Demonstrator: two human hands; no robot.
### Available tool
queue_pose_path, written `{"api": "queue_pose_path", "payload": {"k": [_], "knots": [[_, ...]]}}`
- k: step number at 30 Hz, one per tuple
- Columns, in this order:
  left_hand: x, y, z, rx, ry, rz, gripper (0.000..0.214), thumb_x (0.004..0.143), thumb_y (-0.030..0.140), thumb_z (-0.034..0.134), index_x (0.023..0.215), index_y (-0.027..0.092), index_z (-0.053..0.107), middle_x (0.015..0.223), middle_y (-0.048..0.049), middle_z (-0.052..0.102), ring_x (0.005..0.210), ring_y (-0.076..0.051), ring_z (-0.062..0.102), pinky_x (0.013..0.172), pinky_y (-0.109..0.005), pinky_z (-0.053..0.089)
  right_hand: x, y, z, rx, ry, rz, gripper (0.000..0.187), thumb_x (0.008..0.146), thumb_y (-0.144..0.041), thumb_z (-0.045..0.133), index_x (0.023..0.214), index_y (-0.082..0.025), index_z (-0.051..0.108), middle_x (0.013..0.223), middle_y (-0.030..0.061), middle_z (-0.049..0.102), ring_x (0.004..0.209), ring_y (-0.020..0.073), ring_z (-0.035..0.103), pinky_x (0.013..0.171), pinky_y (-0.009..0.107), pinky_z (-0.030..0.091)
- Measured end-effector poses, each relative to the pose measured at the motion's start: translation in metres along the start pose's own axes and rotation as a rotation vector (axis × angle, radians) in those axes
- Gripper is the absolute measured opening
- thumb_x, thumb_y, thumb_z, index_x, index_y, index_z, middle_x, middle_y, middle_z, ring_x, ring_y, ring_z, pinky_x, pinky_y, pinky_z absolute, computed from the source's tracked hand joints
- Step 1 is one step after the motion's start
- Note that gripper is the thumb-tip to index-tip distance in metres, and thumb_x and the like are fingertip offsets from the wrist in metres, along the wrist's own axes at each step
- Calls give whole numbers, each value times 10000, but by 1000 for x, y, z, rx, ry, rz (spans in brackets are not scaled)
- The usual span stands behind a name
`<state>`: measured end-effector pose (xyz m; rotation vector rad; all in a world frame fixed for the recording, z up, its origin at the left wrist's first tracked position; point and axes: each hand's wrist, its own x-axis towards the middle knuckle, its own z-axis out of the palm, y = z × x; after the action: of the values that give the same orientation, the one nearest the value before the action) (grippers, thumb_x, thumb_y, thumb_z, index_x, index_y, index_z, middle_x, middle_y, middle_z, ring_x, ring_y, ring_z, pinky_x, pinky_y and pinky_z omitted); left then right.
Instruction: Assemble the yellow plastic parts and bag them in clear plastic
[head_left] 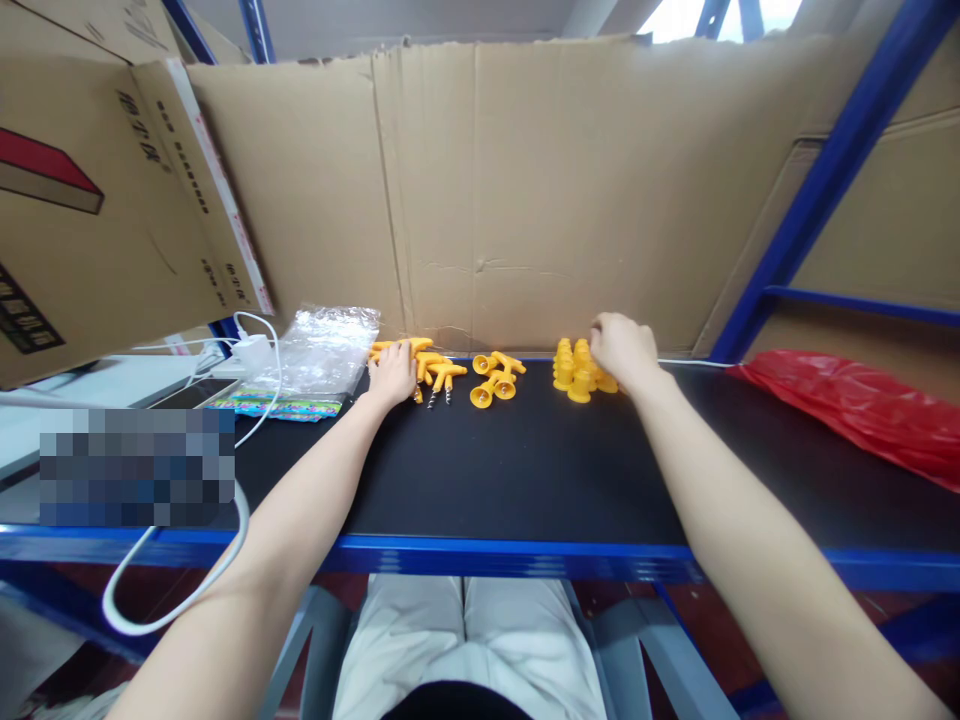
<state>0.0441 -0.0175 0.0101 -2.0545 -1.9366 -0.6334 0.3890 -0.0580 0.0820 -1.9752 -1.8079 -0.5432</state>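
My left hand [393, 374] is over a pile of yellow T-handled corkscrews [447, 370], its fingers curled around a handle. Bare metal spirals stick out from the handles toward me. My right hand [621, 345] is bent down at a cluster of yellow bell-shaped sleeves [579, 386], most of them standing upright on their wide rims. Its fingertips are hidden behind the hand, and it looks closed on one of the sleeves. Between my hands lie several corkscrews with sleeves fitted over their spirals [482, 397], the open bell ends facing me.
Clear plastic bags [327, 350] lie left of the corkscrews, beside a white charger [253, 352] with cables. A red plastic bag [847, 405] rests at the right. Cardboard [562, 200] walls the back of the black tabletop [510, 480], which has a blue front edge.
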Motion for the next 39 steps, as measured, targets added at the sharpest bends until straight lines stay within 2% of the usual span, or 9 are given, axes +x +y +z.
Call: {"api": "queue_pose_path", "payload": {"k": [3,6,11,14,18,23,29,35,39], "knots": [[-1,2,-1,-8,36,33,336,899,266,305,1188,189,458,1233,-135,502,1173,-273,438,946,-462,363,-10,-27,11,109,-14,-255,311,923,-244,355,1064,-149,615,1096,130,638,989,237,590,839,345,408],[-1,4,-3,2,28,63,299,898,243,305,1105,204,517,1202,-116,506,1161,-270,444,927,-457,378,-23,-51,24,190,-164,-438,361,942,-338,346,1178,-178,566,1168,118,598,1014,227,579,851,336,409],[1,6,-3,-10,9,96,336,906,263,293,1125,196,539,1250,-114,474,1174,-280,433,929,-476,379,-36,-71,35,224,-435,-458,447,951,-455,233,1253,-266,503,1221,123,536,1056,267,557,843,397,415],[2,5,2,-5,-49,125,371,917,297,283,1191,214,518,1338,-102,418,1222,-286,398,960,-476,362,-36,-72,36,235,-470,-398,458,951,-444,193,1220,-217,486,1213,147,542,1044,285,564,823,412,421],[3,2,8,24,-121,165,425,913,303,304,1291,167,440,1386,-134,373,1254,-289,375,995,-447,342,-34,-71,38,193,-436,-261,404,930,-387,253,1161,-127,457,1165,194,578,1009,318,582,791,423,430],[1,7,5,31,-140,144,446,916,352,292,1272,139,454,1355,-156,402,1235,-301,393,991,-443,341,-31,-69,47,181,-438,-119,396,838,-327,431,1159,-95,428,1094,201,623,970,332,605,753,392,441],[-4,15,-2,39,-130,102,444,911,376,304,1227,129,496,1309,-167,437,1229,-310,392,973,-436,352,-32,-66,41,211,-397,-70,399,811,-240,452,1173,-73,427,1058,232,623,959,343,611,739,393,437],[-3,18,-9,6,10,54,407,909,356,309,1152,157,568,1199,-154,517,1146,-319,459,914,-465,391,-31,-61,25,226,-175,-55,351,810,-142,387,1143,-55,456,1040,253,594,944,349,591,747,436,436],[-5,24,-20,-52,191,207,429,894,315,370,1277,152,477,1197,-151,513,1082,-284,487,902,-428,403,-25,-57,29,289,70,-223,372,822,-151,375,1173,-59,456,1074,243,561,979,345,563,798,493,439]]}}
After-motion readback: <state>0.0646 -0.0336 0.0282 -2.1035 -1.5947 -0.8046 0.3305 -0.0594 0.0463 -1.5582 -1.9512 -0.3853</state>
